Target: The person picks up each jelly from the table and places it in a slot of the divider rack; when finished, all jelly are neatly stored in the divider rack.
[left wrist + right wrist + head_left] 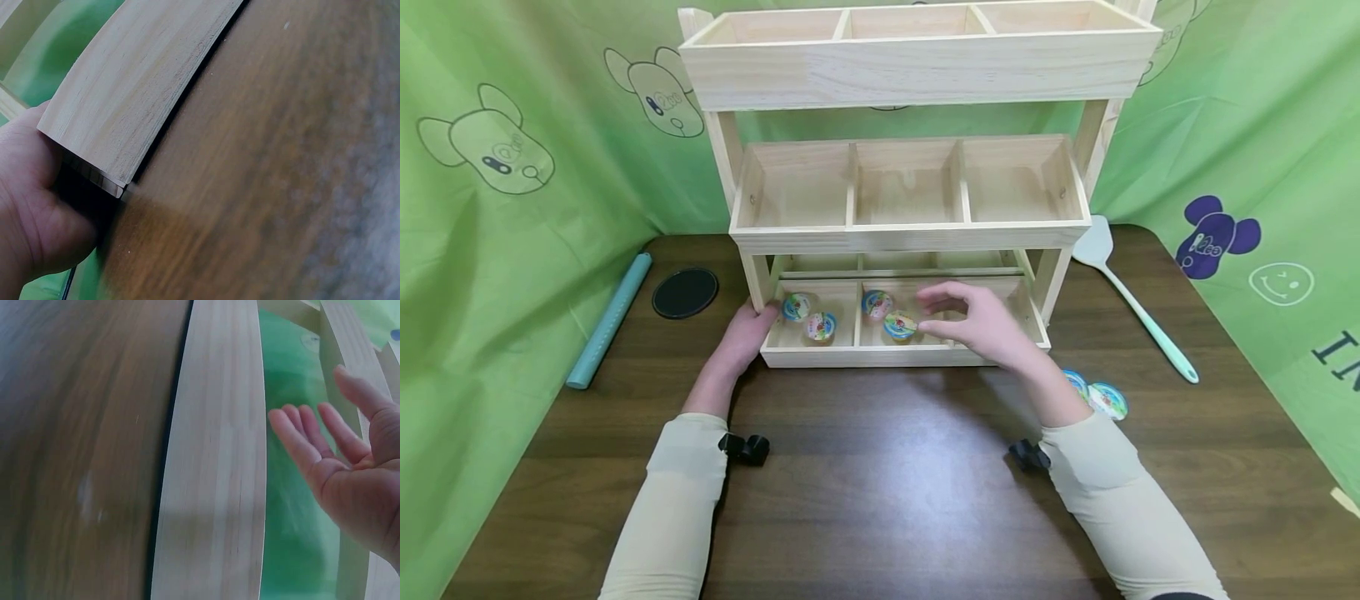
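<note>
A three-tier wooden shelf (880, 237) stands on the table, each tier split into three compartments. In its bottom tier, two small cups with colourful printed lids (820, 327) sit in the left compartment and two similar cups (899, 326) in the middle one. My left hand (743, 335) holds the shelf's lower left side, its thumb by the leg and its other fingers hidden. Over the bottom tier, just right of the middle cups, my right hand (976, 321) hovers with bent, spread fingers. Nothing is between its thumb and fingers; the right wrist view shows the bare palm (356, 487).
More lidded cups (1107, 401) lie on the table by the right forearm, which partly covers them. A pale spatula (1138, 308) lies at right. At left are a blue roll (610, 321) and a black disc (685, 292). Green printed cloth (512, 250) surrounds the table.
</note>
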